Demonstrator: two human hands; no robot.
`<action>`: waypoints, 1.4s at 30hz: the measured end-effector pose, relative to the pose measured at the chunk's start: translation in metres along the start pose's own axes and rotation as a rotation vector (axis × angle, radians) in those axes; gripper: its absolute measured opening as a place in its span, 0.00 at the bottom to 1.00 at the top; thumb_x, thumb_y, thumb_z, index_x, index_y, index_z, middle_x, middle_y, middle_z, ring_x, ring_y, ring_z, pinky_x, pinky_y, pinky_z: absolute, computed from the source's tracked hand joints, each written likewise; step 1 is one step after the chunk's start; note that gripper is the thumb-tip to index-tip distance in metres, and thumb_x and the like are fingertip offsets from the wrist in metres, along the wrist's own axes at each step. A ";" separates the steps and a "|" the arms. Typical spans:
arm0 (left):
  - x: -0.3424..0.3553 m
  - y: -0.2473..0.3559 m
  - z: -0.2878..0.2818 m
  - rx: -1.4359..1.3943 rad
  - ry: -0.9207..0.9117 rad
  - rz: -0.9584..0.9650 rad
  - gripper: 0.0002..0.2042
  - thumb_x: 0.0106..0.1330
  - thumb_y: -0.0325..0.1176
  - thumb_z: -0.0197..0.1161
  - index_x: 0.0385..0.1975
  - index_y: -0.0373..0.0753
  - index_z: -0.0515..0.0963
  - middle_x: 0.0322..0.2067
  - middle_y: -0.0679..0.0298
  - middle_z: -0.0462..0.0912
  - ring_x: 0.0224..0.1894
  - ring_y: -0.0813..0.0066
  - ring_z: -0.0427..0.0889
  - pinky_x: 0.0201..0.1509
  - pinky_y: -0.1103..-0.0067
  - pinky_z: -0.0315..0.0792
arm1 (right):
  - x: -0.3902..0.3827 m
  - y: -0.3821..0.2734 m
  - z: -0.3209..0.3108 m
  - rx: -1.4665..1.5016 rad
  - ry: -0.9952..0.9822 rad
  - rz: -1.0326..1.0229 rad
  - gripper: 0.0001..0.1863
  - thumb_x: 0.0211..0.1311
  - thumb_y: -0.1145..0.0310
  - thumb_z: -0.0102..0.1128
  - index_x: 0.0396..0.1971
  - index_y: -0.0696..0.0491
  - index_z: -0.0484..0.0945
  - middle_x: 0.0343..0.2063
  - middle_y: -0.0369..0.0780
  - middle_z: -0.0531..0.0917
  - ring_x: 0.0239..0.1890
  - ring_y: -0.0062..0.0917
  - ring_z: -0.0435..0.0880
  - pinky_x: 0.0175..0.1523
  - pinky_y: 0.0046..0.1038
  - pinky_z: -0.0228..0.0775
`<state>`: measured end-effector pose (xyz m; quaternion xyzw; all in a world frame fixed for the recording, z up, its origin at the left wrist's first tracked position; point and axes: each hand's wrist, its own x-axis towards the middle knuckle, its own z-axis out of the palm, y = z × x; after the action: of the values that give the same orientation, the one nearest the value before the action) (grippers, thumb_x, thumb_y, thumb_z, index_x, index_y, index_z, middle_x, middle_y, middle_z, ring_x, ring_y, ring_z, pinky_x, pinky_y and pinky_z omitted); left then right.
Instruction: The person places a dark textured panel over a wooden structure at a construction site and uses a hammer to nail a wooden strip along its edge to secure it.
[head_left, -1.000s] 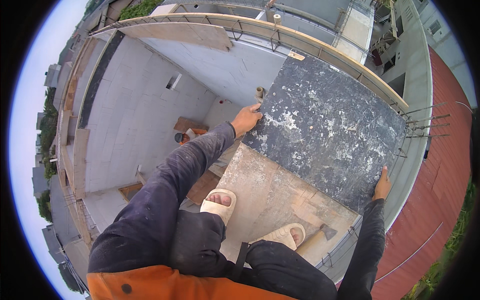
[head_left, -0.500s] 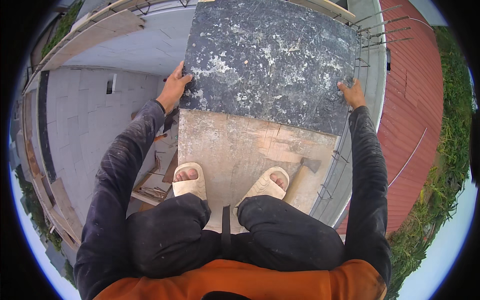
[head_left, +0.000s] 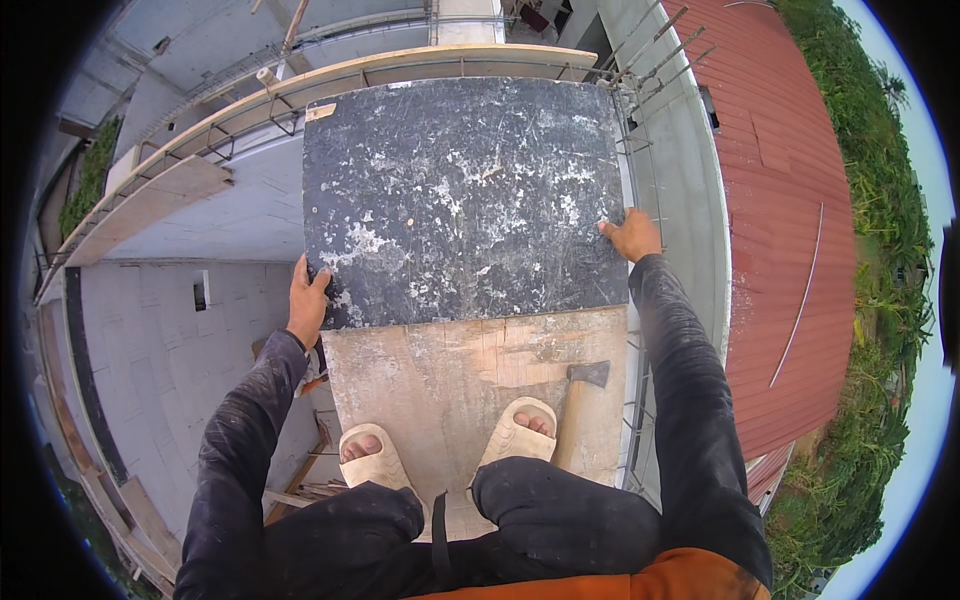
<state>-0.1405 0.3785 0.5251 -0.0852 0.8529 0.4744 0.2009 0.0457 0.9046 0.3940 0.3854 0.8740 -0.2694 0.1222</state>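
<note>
A black-faced plywood panel, scuffed with white patches, lies over the far part of a bare wooden sheet. My left hand grips its left edge near the close corner, thumb on top and fingers along the side, partly hidden. At the right edge, my right hand is closed the same way, thumb on the black face and fingertips out of sight. A hatchet with a wooden handle rests on the bare sheet beside my right foot. Both my feet, in cream slides, stand on that sheet.
Beyond the panel runs a long wooden board with steel rebar along it. Rebar ends stick out at the far right. A concrete ledge and red metal roof lie right. Left of the sheet is a drop beside a grey block wall.
My view has tilted and turned, bringing more of the far board into sight. The panel's near edge, slanted before, now runs nearly level across the view. Both hands stay on the panel.
</note>
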 end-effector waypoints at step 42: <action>0.016 0.002 -0.067 0.620 -0.305 -0.050 0.23 0.70 0.51 0.69 0.54 0.39 0.85 0.41 0.55 0.89 0.35 0.68 0.90 0.38 0.75 0.86 | -0.360 0.138 0.144 0.093 -0.103 0.224 0.35 0.57 0.44 0.77 0.44 0.63 0.79 0.33 0.45 0.84 0.34 0.34 0.83 0.43 0.37 0.76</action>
<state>-0.1729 0.3231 0.5513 0.0312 0.9142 0.1950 0.3540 0.3909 0.6812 0.3745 0.4716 0.8046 -0.3136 0.1783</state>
